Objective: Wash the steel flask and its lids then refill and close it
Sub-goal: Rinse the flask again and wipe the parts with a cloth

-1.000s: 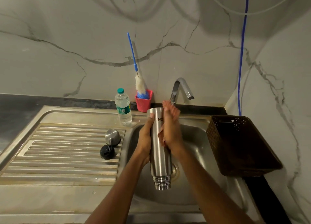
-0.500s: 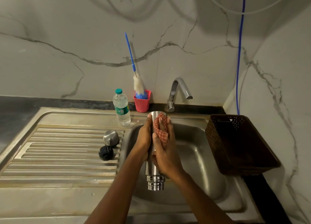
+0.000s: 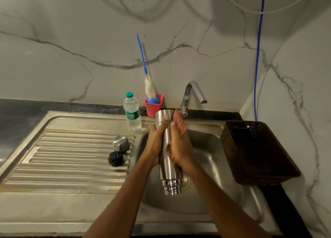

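Observation:
I hold the steel flask (image 3: 169,173) upside down over the sink basin (image 3: 211,168), its threaded mouth pointing down toward me. My left hand (image 3: 155,141) grips the flask's body from the left. My right hand (image 3: 179,144) lies against its right side with fingers stretched up toward the base; it is blurred, and a reddish patch shows at the fingers. The steel outer lid (image 3: 121,143) and the black inner lid (image 3: 115,158) sit on the drainboard (image 3: 71,157), close to the basin's edge.
The tap (image 3: 192,94) stands behind the basin, no water visible. A plastic water bottle (image 3: 132,112) and a red cup (image 3: 154,107) holding a blue-handled brush (image 3: 150,89) stand at the back. A dark brown basket (image 3: 256,153) sits right of the basin.
My right hand has slid up and down along the flask, now stretched toward its base. The red checked cloth seen under it half a second ago is mostly hidden.

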